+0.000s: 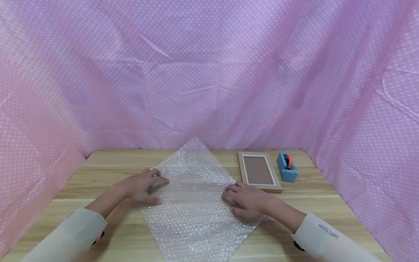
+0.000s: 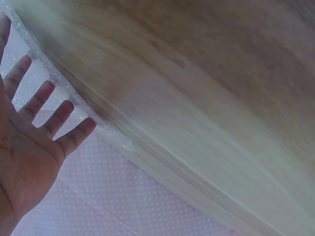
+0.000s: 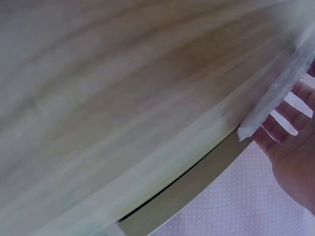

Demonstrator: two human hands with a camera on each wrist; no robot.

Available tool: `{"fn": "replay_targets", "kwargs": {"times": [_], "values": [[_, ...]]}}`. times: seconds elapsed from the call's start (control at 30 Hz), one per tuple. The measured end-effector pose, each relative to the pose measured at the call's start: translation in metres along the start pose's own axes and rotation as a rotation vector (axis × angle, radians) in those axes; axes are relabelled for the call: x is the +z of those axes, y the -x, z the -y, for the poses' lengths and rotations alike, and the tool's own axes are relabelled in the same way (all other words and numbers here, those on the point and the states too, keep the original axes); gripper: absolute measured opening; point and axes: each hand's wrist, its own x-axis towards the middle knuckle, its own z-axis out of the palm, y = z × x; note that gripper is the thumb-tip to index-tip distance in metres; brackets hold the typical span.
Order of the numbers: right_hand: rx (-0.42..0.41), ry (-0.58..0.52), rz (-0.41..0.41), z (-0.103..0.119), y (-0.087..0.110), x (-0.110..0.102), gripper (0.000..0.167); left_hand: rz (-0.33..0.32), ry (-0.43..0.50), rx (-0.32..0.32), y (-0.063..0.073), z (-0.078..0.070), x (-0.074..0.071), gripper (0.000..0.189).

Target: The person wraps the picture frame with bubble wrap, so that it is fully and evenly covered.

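Plastic bubble wrap (image 1: 196,207), one sheet, touches two hands (image 1: 142,187) (image 1: 250,200), fingers apart, near one frame (image 1: 259,171).

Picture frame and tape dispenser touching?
Apart. The head view shows a strip of tabletop between the picture frame and the tape dispenser.

1 worktop (image 1: 111,167) carries 1 sheet of bubble wrap (image 1: 196,203), 1 picture frame (image 1: 259,171) and 1 tape dispenser (image 1: 288,176) with 1 orange ring (image 1: 289,161). 1 left hand (image 1: 144,187) and 1 right hand (image 1: 247,200) make 2, the pale sleeves (image 1: 73,231) also number 2, and the left wrist view shows 5 fingers (image 2: 37,102), thumb included.
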Motion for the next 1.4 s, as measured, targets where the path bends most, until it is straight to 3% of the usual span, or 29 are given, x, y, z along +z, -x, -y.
{"fn": "replay_targets", "kwargs": {"times": [0.27,0.57,0.77,1.1,1.4], "values": [[0.024,0.074,-0.065,-0.014,0.001,-0.006,0.057,-0.017,-0.010,0.022,-0.001,-0.002,0.001,0.078],[0.138,0.060,-0.180,-0.064,0.005,-0.011,0.052,-0.003,-0.005,0.003,0.003,-0.004,-0.002,0.079],[0.240,-0.007,-0.185,-0.091,0.004,-0.017,0.052,-0.017,-0.022,0.020,0.003,-0.003,0.000,0.078],[0.410,-0.005,-0.136,-0.136,0.002,-0.008,0.054,-0.010,0.005,0.013,0.002,0.001,0.004,0.079],[0.532,-0.113,-0.166,-0.156,-0.003,-0.004,0.059,-0.015,0.001,0.008,0.003,-0.001,0.001,0.079]]}}
